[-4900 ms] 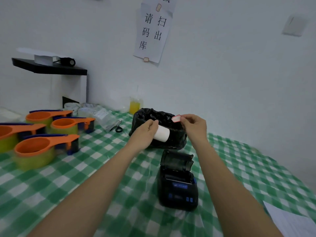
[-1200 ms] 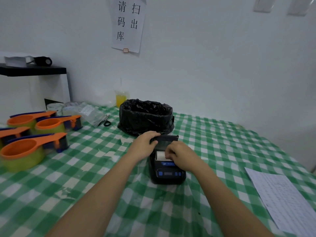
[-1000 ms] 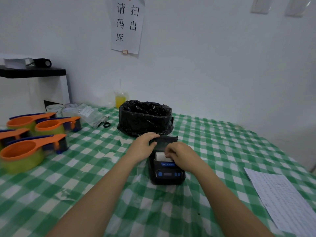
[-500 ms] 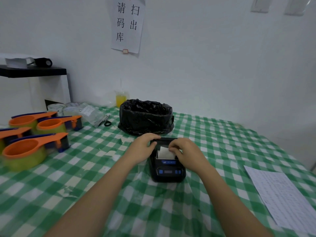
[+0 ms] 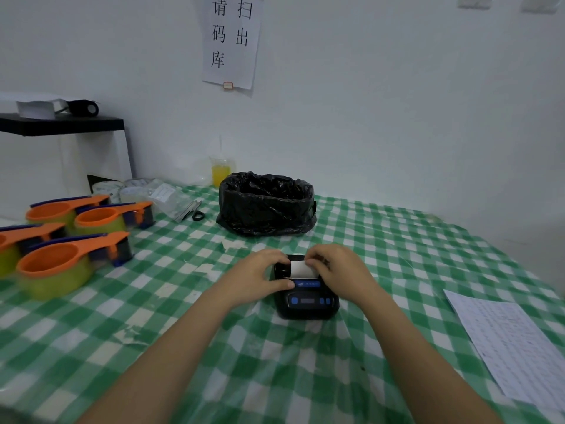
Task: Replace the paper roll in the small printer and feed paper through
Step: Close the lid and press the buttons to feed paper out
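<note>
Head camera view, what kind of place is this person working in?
Probably a parcel or stockroom packing station: orange tape dispensers on a checked table, a small printer under both hands, and a wall notice about scanning goods out.

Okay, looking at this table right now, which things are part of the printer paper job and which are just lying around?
In the job:
small printer
paper strip
left hand
right hand

Lying about:
black bag
orange tape dispensers
scissors
printed sheet
yellow drink cup
</note>
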Motion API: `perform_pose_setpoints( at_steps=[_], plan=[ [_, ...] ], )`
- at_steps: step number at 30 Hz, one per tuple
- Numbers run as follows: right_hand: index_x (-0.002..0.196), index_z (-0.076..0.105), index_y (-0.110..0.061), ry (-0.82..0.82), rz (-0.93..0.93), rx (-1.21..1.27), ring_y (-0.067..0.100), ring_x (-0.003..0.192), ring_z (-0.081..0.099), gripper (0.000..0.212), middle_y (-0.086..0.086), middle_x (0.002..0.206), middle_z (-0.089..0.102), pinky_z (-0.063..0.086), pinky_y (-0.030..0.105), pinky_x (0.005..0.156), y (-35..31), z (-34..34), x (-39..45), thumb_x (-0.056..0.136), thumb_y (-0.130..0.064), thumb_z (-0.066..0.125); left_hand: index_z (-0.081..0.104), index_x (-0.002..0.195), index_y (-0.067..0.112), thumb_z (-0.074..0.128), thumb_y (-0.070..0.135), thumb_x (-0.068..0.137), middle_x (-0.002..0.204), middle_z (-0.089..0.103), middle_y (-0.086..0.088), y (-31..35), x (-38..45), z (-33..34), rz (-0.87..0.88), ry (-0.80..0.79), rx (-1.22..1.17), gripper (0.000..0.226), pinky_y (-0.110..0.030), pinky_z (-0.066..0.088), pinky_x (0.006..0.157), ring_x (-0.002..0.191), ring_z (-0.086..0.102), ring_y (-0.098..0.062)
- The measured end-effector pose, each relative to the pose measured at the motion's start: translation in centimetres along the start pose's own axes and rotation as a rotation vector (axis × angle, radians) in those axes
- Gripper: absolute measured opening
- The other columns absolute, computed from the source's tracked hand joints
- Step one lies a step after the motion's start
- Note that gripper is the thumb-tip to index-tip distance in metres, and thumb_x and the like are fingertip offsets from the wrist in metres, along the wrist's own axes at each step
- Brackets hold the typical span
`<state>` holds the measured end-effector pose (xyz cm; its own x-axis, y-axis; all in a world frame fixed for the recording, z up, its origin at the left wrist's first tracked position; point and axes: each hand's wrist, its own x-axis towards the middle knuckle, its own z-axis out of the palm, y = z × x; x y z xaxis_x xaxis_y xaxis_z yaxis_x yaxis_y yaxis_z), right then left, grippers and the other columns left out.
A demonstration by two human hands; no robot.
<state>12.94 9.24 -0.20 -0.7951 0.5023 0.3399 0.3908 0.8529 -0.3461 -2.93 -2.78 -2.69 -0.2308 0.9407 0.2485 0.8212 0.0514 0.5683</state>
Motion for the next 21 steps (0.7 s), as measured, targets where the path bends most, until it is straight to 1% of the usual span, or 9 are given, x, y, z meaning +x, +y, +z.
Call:
perform_pose_setpoints(
  at_steps=[3,7,9,12,14,15,18,21],
  plan=[
    [0.097,0.065,-0.023,-0.028,0.028,0.022,0.016,0.087,0.062,0.014,-0.002,0.094,0.07,0.052,0.035,0.076,-0.05,-0.1,-0.09,0.089,-0.028,0.055,0.059,0.12,0.027,0.066,0.045,0.079,0.12,0.06,0.011,-0.02,0.06,0.14,0.011,0.015,-0.011,0.045,-0.034,0.047,0.095,0.11,0.054,-0.007],
    [0.109,0.066,-0.022,-0.085,0.066,0.088,0.013,0.093,0.061,0.025,-0.006,0.104,0.069,0.049,0.028,0.08,0.03,-0.21,-0.34,0.086,-0.031,0.061,0.058,0.124,0.026,0.063,0.045,0.082,0.116,0.057,0.01,0.04,0.11,0.31,0.017,-0.003,0.004,0.046,-0.031,0.045,0.093,0.108,0.052,-0.009],
    [0.107,0.068,-0.021,-0.084,0.096,0.127,0.014,0.094,0.062,0.024,-0.004,0.104,0.07,0.049,0.027,0.081,0.27,-0.19,-0.49,0.085,-0.031,0.063,0.058,0.126,0.024,0.061,0.044,0.083,0.121,0.055,0.01,0.08,0.09,0.35,0.02,-0.018,0.028,0.048,-0.032,0.043,0.098,0.111,0.051,-0.008],
    [0.106,0.07,-0.021,-0.096,0.121,0.161,0.016,0.095,0.063,0.022,-0.002,0.105,0.072,0.051,0.035,0.086,0.71,-0.26,-0.74,0.085,-0.028,0.063,0.056,0.128,0.022,0.061,0.044,0.084,0.133,0.051,0.01,0.2,0.08,0.26,0.005,-0.024,0.046,0.049,-0.036,0.039,0.106,0.121,0.047,-0.009],
    [0.109,0.069,-0.021,-0.114,0.134,0.167,0.016,0.1,0.062,0.027,-0.001,0.11,0.071,0.051,0.038,0.09,0.79,-0.49,-0.88,0.085,-0.019,0.057,0.055,0.127,0.025,0.06,0.042,0.085,0.144,0.045,0.011,0.3,0.07,0.25,-0.003,-0.029,0.058,0.046,-0.035,0.034,0.111,0.131,0.042,-0.01],
    [0.11,0.069,-0.02,-0.115,0.149,0.186,0.017,0.101,0.062,0.031,0.0,0.111,0.071,0.051,0.039,0.091,0.77,-0.62,-0.94,0.084,-0.013,0.053,0.055,0.126,0.027,0.06,0.041,0.086,0.146,0.044,0.011,0.34,0.06,0.28,-0.011,-0.033,0.052,0.043,-0.034,0.036,0.11,0.132,0.042,-0.011],
    [0.11,0.069,-0.02,-0.096,0.196,0.192,0.02,0.103,0.062,0.041,0.002,0.112,0.071,0.053,0.039,0.088,0.59,-0.71,-0.98,0.08,-0.005,0.046,0.054,0.122,0.029,0.058,0.038,0.086,0.136,0.057,0.008,0.41,0.06,0.47,-0.026,-0.031,0.036,0.037,-0.034,0.047,0.097,0.117,0.056,-0.013],
    [0.111,0.068,-0.023,-0.061,0.215,0.119,0.021,0.099,0.06,0.045,0.002,0.113,0.07,0.052,0.036,0.081,0.11,0.02,-0.89,0.08,-0.004,0.042,0.054,0.122,0.029,0.057,0.039,0.086,0.128,0.062,0.006,0.45,0.03,0.71,-0.042,-0.018,0.054,0.037,-0.036,0.05,0.09,0.106,0.061,-0.014]
  ],
)
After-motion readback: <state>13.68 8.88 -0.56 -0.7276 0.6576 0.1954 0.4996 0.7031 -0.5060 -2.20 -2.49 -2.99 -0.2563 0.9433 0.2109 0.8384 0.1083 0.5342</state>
